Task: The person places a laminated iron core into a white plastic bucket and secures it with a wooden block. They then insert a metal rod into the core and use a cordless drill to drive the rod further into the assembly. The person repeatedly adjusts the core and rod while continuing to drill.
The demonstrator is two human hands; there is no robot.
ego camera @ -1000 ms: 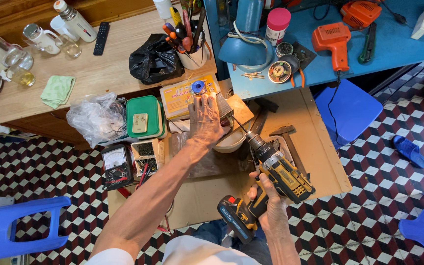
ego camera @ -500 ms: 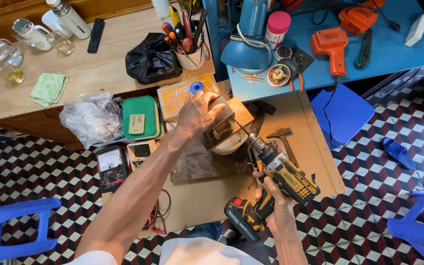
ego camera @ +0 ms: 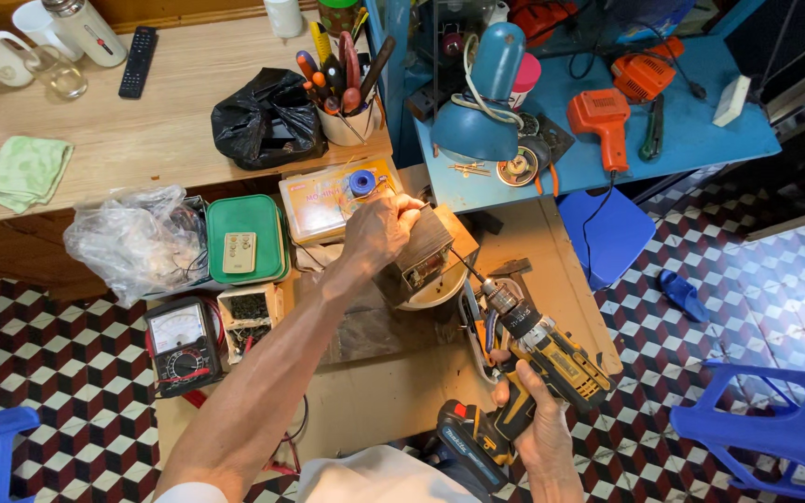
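Observation:
My left hand (ego camera: 376, 231) presses down on top of a brown wooden box (ego camera: 426, 250) that rests on a round white dish on the low board. My right hand (ego camera: 540, 424) grips the handle of a yellow and black cordless drill (ego camera: 533, 359). The drill's thin bit points up and left at the side of the box. A small pale panel shows on the box face next to the bit tip.
A green lidded tray (ego camera: 246, 240), a plastic bag (ego camera: 137, 240) and an analogue meter (ego camera: 181, 343) lie left of my arm. A hammer (ego camera: 507, 268) lies right of the box. A blue desk lamp (ego camera: 479, 107), an orange drill (ego camera: 603, 121) and blue stools (ego camera: 775, 419) stand around.
My left hand has shifted from a flat spread to a grip over the box top. The drill has swung closer, its bit now near the box side. The view has tilted.

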